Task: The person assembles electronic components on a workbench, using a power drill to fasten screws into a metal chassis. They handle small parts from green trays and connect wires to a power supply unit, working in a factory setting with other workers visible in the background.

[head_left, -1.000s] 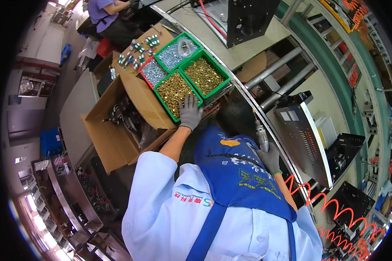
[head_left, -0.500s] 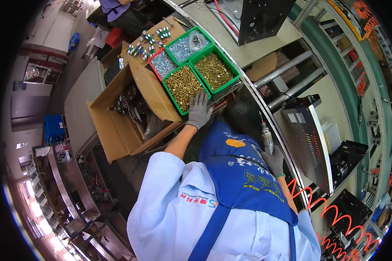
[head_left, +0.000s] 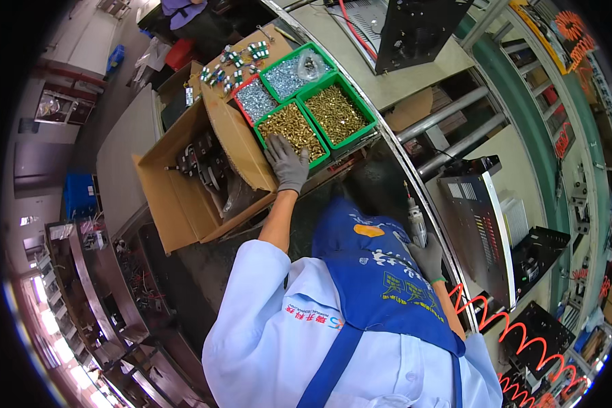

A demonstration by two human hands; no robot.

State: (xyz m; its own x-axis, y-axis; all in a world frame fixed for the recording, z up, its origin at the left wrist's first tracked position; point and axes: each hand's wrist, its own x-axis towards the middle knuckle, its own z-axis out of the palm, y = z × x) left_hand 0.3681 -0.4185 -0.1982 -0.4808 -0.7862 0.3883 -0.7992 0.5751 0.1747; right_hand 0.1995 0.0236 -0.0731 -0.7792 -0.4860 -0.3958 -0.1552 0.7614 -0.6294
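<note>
My left hand (head_left: 288,165), in a grey glove, lies over the near edge of a green bin (head_left: 313,129) filled with brass-coloured screws (head_left: 289,124). Its fingers are stretched out and a little apart on the screws, with nothing visible gripped in them. At my right side, next to the bench edge, my gloved right hand (head_left: 427,257) is wrapped round a power screwdriver (head_left: 416,221). The driver's thin bit points away from me. A second green bin (head_left: 370,122) of brass-coloured screws adjoins the first.
Behind are a green bin (head_left: 268,87) and a red bin (head_left: 241,107) of silver fasteners. An open cardboard box (head_left: 173,211) with black parts stands left. Black metal panels (head_left: 479,231) and a coiled red hose (head_left: 517,333) are to the right. Another person (head_left: 183,12) is at the back.
My left hand has shifted left along the near side of the screw bin, and its fingers are more spread over the screws. My right hand still holds the screwdriver in nearly the same place.
</note>
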